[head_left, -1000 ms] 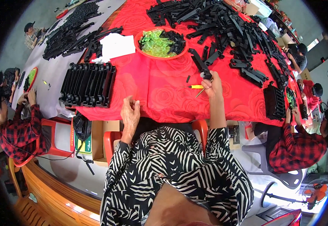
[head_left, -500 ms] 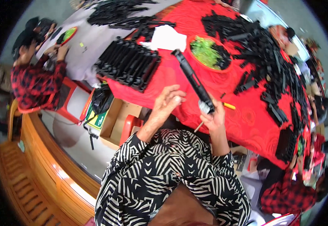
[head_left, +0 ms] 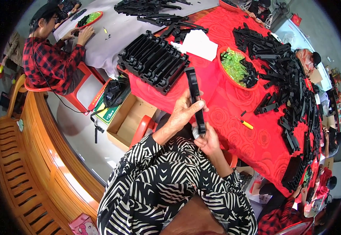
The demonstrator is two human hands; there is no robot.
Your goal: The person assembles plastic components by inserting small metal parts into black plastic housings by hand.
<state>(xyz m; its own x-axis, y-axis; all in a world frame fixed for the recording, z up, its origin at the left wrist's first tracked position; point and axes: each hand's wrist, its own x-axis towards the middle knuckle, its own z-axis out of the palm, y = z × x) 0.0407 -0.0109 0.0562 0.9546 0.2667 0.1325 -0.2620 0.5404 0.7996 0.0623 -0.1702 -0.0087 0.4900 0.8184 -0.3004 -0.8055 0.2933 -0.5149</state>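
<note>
A long, narrow black plastic part [head_left: 194, 83] stands out from my hands over the table's near edge, its far end pointing away from me. My left hand [head_left: 183, 113] is closed around its middle, the thumb lying across it. The lower end sits in the fingers of my right hand [head_left: 209, 141], beside a small greyish-silver patch whose kind I cannot make out. Just beyond the part lies a neat row of similar black parts [head_left: 153, 60]. To the right, a screwdriver with a yellow handle [head_left: 247, 124] rests on the red tablecloth [head_left: 233, 137].
A red bowl [head_left: 237, 83] holds small yellow-green and black pieces. White paper [head_left: 201, 45] lies left of it. Loose black parts [head_left: 276, 66] are heaped along the right. A cardboard box [head_left: 129, 121] and red stool [head_left: 143, 129] stand at lower left. A co-worker [head_left: 53, 58] sits at far left.
My left hand, empty half a second ago, has closed on the black part. The part has swung more upright, and my right hand has stayed on its lower end. The whole view has shifted.
</note>
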